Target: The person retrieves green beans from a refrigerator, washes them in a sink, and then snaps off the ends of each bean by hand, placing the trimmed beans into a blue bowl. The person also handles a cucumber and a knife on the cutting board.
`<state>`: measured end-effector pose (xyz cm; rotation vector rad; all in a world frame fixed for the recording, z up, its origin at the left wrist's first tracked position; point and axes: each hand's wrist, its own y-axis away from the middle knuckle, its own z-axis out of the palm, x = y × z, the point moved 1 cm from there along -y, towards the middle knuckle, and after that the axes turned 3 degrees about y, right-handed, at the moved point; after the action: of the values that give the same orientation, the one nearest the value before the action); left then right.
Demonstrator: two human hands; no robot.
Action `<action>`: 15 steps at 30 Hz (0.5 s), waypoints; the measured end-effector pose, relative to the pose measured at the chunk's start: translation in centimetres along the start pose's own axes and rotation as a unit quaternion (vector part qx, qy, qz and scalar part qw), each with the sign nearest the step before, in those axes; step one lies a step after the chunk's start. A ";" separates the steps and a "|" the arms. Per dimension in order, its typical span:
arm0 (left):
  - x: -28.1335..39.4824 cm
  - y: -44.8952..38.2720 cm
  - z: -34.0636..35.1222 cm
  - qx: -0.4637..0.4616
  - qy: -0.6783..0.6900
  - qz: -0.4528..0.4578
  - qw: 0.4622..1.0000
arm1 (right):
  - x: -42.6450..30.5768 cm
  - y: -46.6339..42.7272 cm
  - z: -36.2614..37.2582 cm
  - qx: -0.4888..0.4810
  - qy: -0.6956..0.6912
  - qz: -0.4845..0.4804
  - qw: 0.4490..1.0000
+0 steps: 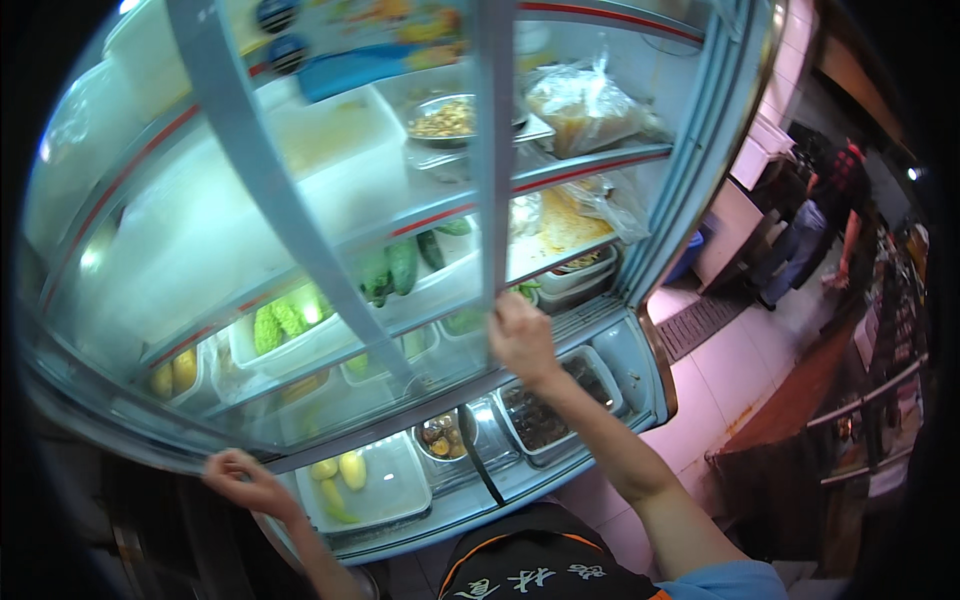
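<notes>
Before me stands a refrigerated display cabinet with sliding glass doors. My right hand (520, 336) grips the upright metal frame (493, 172) of a glass door, low on its edge. Right of that frame the shelves show without glass in front. At the cabinet's lower left corner is my left hand (251, 484), its fingers curled; whether it holds the edge cannot be told. Between my arms, on the front ledge, are a white tray with yellow and green vegetables (341, 480), a bowl of brown food pieces (442, 436) and a clear container of dark food (536, 420).
Behind the glass are bitter melons (281, 326) and cucumbers (403, 266). A metal dish of nuts (444, 118) and a tied plastic bag (577, 105) sit higher up. A person (814, 217) stands at the right, beyond a floor drain grate (705, 326).
</notes>
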<state>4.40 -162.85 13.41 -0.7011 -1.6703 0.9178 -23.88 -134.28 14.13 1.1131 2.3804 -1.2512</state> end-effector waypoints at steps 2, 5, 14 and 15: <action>5.7 5.5 2.5 -0.158 0.072 -0.017 0.985 | -2.0 0.7 1.1 -0.027 -0.028 0.009 0.999; 12.6 11.9 5.4 -0.327 0.189 -0.093 0.921 | -3.5 2.4 3.0 -0.038 -0.123 -0.003 0.992; 18.8 21.5 1.8 -0.563 0.202 -0.181 0.781 | 13.7 6.5 12.3 -0.003 -0.576 0.605 0.550; 18.8 22.0 1.6 -0.580 0.185 -0.211 0.765 | 15.0 6.0 13.6 -0.014 -0.603 0.579 0.548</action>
<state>-2.09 -136.15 4.15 -1.1241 -1.7900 -0.6878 -31.71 -135.04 -5.40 0.8975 0.3469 -0.8241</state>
